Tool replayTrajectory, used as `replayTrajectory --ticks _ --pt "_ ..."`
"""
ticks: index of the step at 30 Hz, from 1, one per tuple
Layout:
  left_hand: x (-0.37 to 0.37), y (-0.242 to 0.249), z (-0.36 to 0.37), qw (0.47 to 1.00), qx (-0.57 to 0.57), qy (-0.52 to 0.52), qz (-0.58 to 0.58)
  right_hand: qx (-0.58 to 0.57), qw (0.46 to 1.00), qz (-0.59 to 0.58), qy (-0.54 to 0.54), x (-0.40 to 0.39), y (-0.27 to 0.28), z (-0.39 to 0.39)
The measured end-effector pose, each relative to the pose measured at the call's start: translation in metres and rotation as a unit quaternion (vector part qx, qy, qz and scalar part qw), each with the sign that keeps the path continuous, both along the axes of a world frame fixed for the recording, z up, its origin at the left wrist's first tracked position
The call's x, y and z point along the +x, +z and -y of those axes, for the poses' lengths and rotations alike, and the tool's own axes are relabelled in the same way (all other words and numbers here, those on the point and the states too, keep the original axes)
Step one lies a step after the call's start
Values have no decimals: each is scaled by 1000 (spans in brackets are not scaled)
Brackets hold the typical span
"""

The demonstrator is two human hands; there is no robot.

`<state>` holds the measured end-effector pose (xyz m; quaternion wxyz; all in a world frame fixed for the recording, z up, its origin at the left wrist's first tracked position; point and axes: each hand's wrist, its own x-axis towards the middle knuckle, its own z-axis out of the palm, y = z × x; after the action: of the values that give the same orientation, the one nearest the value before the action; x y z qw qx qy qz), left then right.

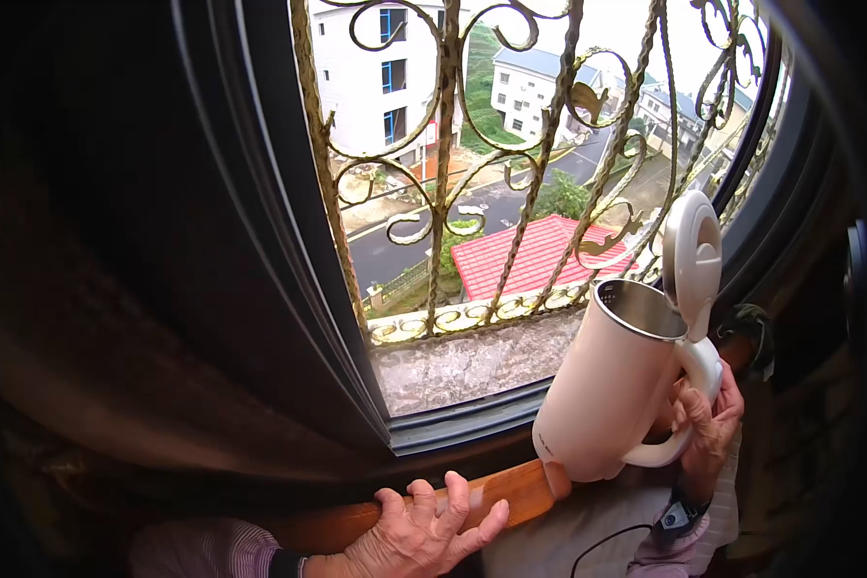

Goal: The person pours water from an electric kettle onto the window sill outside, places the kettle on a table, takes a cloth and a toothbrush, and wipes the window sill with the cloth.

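A cream-coloured electric kettle (607, 395) is held tilted in front of the window, its lid (694, 255) raised and its metal inside showing. My right hand (708, 419) is wrapped round the kettle's handle, on the right side. Below and left of the kettle, my left hand (419, 530) holds nothing, its fingers spread over a wooden ledge (520, 489). A fingertip-like shape shows at the kettle's lower edge; what it belongs to is hidden.
An open window with a dark frame (472, 429) and a curled metal grille (443, 193) lies ahead, over a stone sill (472, 364). Dark curtain-like cloth (164, 337) hangs left. A black cable (602, 541) runs near my right wrist.
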<state>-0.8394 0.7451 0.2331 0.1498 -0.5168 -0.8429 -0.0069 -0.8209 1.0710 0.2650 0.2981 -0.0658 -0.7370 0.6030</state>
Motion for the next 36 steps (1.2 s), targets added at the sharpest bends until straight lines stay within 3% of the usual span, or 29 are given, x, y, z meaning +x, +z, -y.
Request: replayTrajectory --ticks 16,23,26,27,36 --pt "4 -26 5 1000 10 -19 -3 87 996 6 -25 0 4 8" --pt "3 -28 6 999 22 -31 -15 65 997 6 -33 6 4 16" --pt "2 -28 4 999 28 -24 -38 98 995 -19 -17 5 -1 13" --pt "4 -26 5 998 28 -23 -50 167 985 -22 -41 4 -5 9" --pt "6 -13 6 1000 -14 -17 7 92 996 12 -17 -1 -3 10"
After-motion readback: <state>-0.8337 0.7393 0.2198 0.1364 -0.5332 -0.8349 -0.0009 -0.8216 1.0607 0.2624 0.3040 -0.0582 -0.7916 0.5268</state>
